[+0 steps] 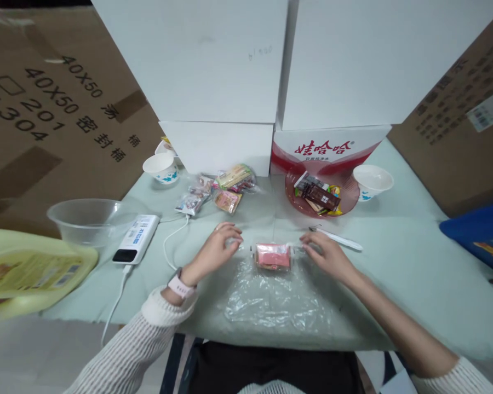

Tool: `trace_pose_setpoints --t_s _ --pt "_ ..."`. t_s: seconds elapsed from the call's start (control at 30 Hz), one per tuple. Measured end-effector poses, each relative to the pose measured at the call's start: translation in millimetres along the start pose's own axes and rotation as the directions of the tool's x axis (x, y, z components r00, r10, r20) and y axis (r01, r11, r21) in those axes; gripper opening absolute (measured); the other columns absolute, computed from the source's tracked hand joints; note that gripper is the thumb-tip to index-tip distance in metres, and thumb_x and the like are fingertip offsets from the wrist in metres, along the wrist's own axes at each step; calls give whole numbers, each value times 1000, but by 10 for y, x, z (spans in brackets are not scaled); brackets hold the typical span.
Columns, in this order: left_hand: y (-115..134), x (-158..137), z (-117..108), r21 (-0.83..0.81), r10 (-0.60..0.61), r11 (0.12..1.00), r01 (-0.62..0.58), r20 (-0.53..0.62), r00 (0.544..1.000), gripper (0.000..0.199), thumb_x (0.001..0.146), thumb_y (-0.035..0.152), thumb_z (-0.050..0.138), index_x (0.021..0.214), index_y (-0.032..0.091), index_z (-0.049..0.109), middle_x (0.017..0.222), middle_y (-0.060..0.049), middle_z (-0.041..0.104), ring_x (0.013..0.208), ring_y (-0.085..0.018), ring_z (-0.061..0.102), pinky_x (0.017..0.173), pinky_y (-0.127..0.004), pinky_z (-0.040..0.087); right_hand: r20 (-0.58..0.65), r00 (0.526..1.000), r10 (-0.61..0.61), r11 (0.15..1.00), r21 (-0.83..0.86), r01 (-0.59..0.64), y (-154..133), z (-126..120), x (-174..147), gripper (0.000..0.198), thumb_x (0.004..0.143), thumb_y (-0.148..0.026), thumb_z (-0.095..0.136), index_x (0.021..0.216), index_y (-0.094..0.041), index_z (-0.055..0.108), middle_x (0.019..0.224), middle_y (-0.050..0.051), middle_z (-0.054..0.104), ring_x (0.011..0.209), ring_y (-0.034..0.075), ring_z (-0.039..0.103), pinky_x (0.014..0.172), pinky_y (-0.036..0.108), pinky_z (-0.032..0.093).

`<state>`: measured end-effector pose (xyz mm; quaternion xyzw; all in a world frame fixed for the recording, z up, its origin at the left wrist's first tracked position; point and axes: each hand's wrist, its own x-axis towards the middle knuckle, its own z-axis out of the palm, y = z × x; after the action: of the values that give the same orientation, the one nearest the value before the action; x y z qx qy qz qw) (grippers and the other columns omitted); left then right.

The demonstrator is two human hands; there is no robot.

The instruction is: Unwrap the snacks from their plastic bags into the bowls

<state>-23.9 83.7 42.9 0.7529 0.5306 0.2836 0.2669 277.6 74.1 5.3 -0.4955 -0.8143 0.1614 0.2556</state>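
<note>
A small pink packet in clear wrapping (273, 256) lies on a crumpled clear plastic bag (275, 306) in front of me. My left hand (217, 250) is just left of the packet, its fingers loosely bent and apart from the thumb, with nothing visible in it. On the other side, my right hand (327, 254) hovers with thumb and fingers parted. Its fingertips are close to the edge of the clear wrapping; whether they touch it I cannot tell. Behind the right hand lies a slim white-handled tool (340, 239).
Wrapped snacks (228, 191) are piled at the back. A pink translucent bowl (291, 200) holds more snacks. White paper bowls (373, 180) stand either side. Leftward are a cabled power bank (137, 238), a clear plastic bowl (86, 221) and a yellow jug (33, 268). Boxes (213, 65) wall the back.
</note>
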Motion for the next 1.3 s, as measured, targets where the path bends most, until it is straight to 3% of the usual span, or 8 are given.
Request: trace_pose_setpoints --t_s 0.1,0.23,0.33,0.4,0.53,0.7,1.07,1.3 --pt "-53 210 -33 -105 -121 989 108 -137 983 17 77 22 52 84 18 67 86 -7 70 83 -24 64 78 -38 51 -162 979 124 988 -67 -136 -15 -92 143 16 85 -23 43 90 -18 58 88 12 65 86 26 59 76 42 48" --pt "38 105 -13 27 -1 1000 15 -451 893 31 78 13 46 107 18 58 111 -10 61 111 -24 53 94 -43 43 -306 951 -33 989 -148 -14 -272 -187 109 24 85 -17 44 106 -18 55 100 12 62 100 27 54 89 44 42" --pt "124 -185 88 215 359 921 -325 -145 922 34 80 6 43 107 21 58 105 -7 64 108 -20 56 96 -39 43 -11 974 -228 973 -46 227 -528 -105 37 37 82 -21 53 118 -19 49 109 12 60 105 25 52 91 42 42" --pt "106 -357 181 272 340 896 -350 83 937 43 83 6 39 122 18 50 118 -10 59 116 -21 52 97 -39 44 209 948 -240 970 13 243 -629 24 47 54 75 -25 62 126 -17 44 121 14 54 112 28 48 93 44 41" --pt "-95 -527 317 396 178 883 -252 216 960 53 86 16 44 137 10 30 136 -18 45 128 -27 41 103 -45 40 377 920 -104 991 -39 128 -623 265 154 57 74 -18 60 128 -14 43 118 16 54 107 28 49 90 44 41" --pt "-239 -562 347 432 145 866 -252 265 953 49 85 21 49 132 13 39 139 -16 43 131 -28 37 106 -47 37 318 938 -135 989 -7 145 -505 99 117 47 77 -12 52 123 -16 46 108 12 59 99 25 52 86 39 42" --pt "-19 -582 261 420 201 862 -282 227 953 40 84 17 50 124 15 46 138 -15 41 136 -32 24 105 -54 35 -250 966 -64 957 -290 -12 -183 -985 703 56 79 -38 59 129 -17 42 124 16 51 118 34 45 95 53 39" --pt "-71 -983 -85 452 248 762 -463 456 855 60 74 -9 34 125 21 47 135 -9 49 134 -26 31 105 -49 34 231 937 -261 946 -132 296 -89 -531 -499 43 81 -6 39 118 -20 53 120 11 59 113 22 54 88 38 49"
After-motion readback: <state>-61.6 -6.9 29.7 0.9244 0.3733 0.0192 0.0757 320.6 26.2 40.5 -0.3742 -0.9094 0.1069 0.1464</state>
